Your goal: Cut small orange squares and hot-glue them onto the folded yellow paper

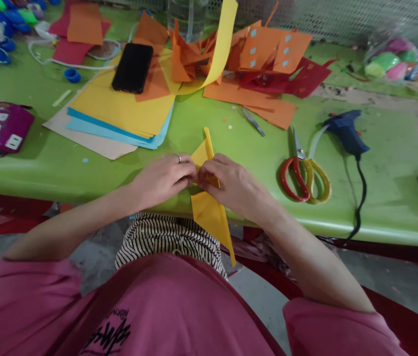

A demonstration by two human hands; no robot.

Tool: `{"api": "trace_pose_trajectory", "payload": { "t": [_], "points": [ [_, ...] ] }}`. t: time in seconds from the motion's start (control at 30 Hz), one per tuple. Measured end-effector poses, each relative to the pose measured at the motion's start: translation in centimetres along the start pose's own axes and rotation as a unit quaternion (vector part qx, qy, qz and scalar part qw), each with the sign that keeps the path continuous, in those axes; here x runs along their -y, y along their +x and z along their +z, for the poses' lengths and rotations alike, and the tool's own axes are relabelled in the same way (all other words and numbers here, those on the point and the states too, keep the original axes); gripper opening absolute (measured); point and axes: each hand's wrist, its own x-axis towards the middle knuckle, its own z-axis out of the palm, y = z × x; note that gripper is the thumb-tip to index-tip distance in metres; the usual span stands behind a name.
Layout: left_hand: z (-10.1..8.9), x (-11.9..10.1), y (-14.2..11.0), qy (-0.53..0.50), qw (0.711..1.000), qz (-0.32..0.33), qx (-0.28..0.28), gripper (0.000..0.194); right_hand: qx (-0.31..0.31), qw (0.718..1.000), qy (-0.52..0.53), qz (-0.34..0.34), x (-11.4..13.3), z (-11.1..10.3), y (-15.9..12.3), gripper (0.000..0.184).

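A folded piece of yellow paper (212, 220) sits between my two hands at the front edge of the table. Its lower part hangs past the edge, and a narrow folded strip runs along its right side. My left hand (166, 178), with a ring on one finger, pinches the paper's left side. From the right, my right hand (231, 180) grips the folded strip, its fingertips meeting those of the left. The fingers cover the middle of the paper.
Scissors (300, 173) and a glue gun (350, 131) lie at the right, tweezers (252, 121) ahead. A phone (133, 67) rests on stacked coloured paper (120, 111). Orange cut-outs (264, 49) stand at the back. A purple box with sockets (3, 127) is at the left of the green table (94, 173).
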Motion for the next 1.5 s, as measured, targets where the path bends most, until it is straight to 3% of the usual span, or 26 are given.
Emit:
{"api": "trace_pose_trajectory", "payload": {
  "t": [0.1,0.2,0.4,0.5,0.77,1.1,1.33,1.5],
  "points": [
    [0.6,0.0,-1.7,0.077,0.994,0.064,-0.052,0.025,-0.027,0.998,0.047,-0.024,-0.5,0.4,-0.3,0.01],
    [0.8,-0.1,-2.8,0.145,0.981,0.113,-0.066,0.034,-0.071,0.992,0.08,-0.066,-1.0,0.1,-1.1,0.018],
    [1.5,-1.3,-2.4,0.156,0.983,0.075,-0.054,0.041,-0.155,0.985,0.024,-0.071,-2.0,-1.2,-2.9,0.029],
    [2.0,-2.2,-1.8,0.155,0.984,0.041,-0.071,0.045,-0.149,0.983,-0.053,-0.095,-2.8,-0.8,-3.2,0.033],
    [2.8,-2.8,-1.7,0.18,0.979,0.034,-0.085,0.048,-0.103,0.971,-0.184,-0.113,-4.0,-0.1,-3.4,0.047],
    [2.9,-2.4,-1.8,0.21,0.972,0.054,-0.088,0.048,-0.095,0.977,-0.165,-0.102,-3.8,-0.4,-2.6,0.05],
    [2.3,-1.6,-2.1,0.159,0.982,0.033,-0.095,0.044,-0.096,0.986,-0.114,-0.076,-3.6,-0.1,-2.6,0.053],
    [2.2,-0.7,-1.9,0.142,0.981,0.107,-0.078,0.048,-0.098,0.988,-0.058,-0.109,-4.1,-0.2,-2.1,0.053]
  ]
}}
